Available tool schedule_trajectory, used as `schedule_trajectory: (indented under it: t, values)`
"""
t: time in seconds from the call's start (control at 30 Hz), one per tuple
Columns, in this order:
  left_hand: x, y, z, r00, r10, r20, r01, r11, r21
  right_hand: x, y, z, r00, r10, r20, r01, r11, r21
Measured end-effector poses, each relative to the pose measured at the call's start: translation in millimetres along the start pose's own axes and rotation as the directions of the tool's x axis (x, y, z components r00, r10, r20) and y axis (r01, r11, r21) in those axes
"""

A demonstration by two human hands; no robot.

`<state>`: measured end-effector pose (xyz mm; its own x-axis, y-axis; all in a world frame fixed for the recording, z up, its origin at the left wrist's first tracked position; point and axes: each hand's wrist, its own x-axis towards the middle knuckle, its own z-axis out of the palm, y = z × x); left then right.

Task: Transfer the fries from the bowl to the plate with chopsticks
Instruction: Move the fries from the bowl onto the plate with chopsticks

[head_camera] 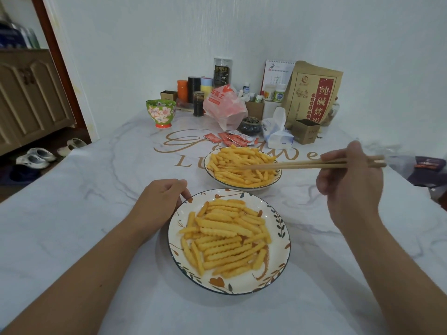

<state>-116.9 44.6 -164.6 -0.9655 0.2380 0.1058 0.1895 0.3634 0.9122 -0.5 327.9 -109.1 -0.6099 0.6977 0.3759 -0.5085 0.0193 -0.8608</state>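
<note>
1. Your right hand [350, 180] holds a pair of wooden chopsticks [309, 163], with the fingers curled around their thick ends.
2. The chopsticks lie almost level and close together, and their tips reach over the crinkle-cut fries [239, 168] in the far bowl [244, 186]. I cannot tell whether the tips already pinch a fry.
3. Your left hand [160, 201] rests on the marble-pattern table [84, 213], fingers loosely curled, touching the left rim of the near plate [278, 269]. It grips nothing.
4. The near plate has a leaf and flower pattern and carries a heap of crinkle-cut fries [225, 235].
5. The bowl stands just behind the plate, slightly to the right, and is full of fries.
6. Behind the bowl lie red sauce packets [227, 139], a tissue pack [277, 131], a plastic bag [225, 107] and a flowered cup [160, 112].
</note>
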Motion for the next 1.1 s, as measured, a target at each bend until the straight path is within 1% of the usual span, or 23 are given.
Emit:
schedule_trajectory:
  t: [0.03, 0.07, 0.13, 0.2, 0.27, 0.37, 0.57, 0.7, 0.83, 0.87, 0.9, 0.93, 1.0, 1.03, 1.07, 1.1]
  values:
    - [0, 0, 0, 1.000, 0.000, -0.001, 0.000, 1.000, -0.001, 2, -4, -2, 0.993, 0.100, 0.066, -0.105, 0.992, 0.077]
    - [0, 0, 0, 1.000, -0.002, -0.001, 0.002, 1.000, -0.005, 4, -6, -4, 0.971, 0.186, 0.149, -0.205, 0.971, 0.121]
    - [0, 1, 0, 1.000, -0.007, 0.002, 0.007, 1.000, -0.011, 6, -8, -9, 0.908, 0.280, 0.313, -0.330, 0.936, 0.119]
    - [-1, 1, 0, 1.000, -0.007, 0.002, 0.007, 1.000, -0.010, 7, -8, -14, 0.848, 0.301, 0.436, -0.370, 0.926, 0.080]
    - [-1, 1, 1, 1.000, -0.005, 0.000, 0.005, 1.000, -0.004, 8, -9, -17, 0.804, 0.305, 0.510, -0.374, 0.927, 0.034]
    - [0, 1, 1, 1.000, -0.004, -0.005, 0.004, 1.000, 0.002, 9, -11, -19, 0.779, 0.329, 0.534, -0.368, 0.929, -0.036]
    - [-1, 1, 0, 1.000, -0.003, -0.002, 0.003, 1.000, -0.005, 11, -11, -23, 0.803, 0.358, 0.476, -0.382, 0.923, -0.050]
    - [-2, 1, 1, 1.000, -0.008, 0.002, 0.008, 1.000, -0.006, 4, -8, -16, 0.770, 0.391, 0.505, -0.392, 0.914, -0.110]
    - [-1, 1, 0, 1.000, -0.006, 0.000, 0.006, 1.000, -0.004, -2, -5, -11, 0.734, 0.400, 0.549, -0.407, 0.906, -0.115]
    - [-1, 1, 0, 1.000, -0.005, 0.000, 0.005, 1.000, -0.004, -2, -5, -11, 0.741, 0.391, 0.546, -0.403, 0.909, -0.103]
    - [-1, 1, 0, 1.000, -0.005, 0.000, 0.005, 1.000, -0.005, -1, -4, -11, 0.762, 0.376, 0.527, -0.396, 0.915, -0.080]
    - [-1, 1, 0, 1.000, -0.003, 0.001, 0.003, 1.000, -0.007, 1, -4, -12, 0.800, 0.358, 0.482, -0.387, 0.921, -0.041]
    - [-1, 0, 0, 1.000, -0.001, 0.003, 0.001, 1.000, -0.010, 7, -2, -14, 0.898, 0.303, 0.319, -0.335, 0.941, 0.048]
    - [-1, 0, 0, 1.000, -0.001, 0.004, 0.001, 1.000, -0.010, 11, -1, -15, 0.942, 0.251, 0.222, -0.269, 0.961, 0.057]
    - [-1, 0, 0, 1.000, -0.001, 0.004, 0.001, 1.000, -0.010, 13, 0, -16, 0.974, 0.179, 0.140, -0.184, 0.983, 0.023]
    - [-1, 0, 0, 1.000, 0.000, 0.005, 0.000, 1.000, -0.010, 13, 2, -16, 0.991, 0.099, 0.089, -0.096, 0.995, -0.038]
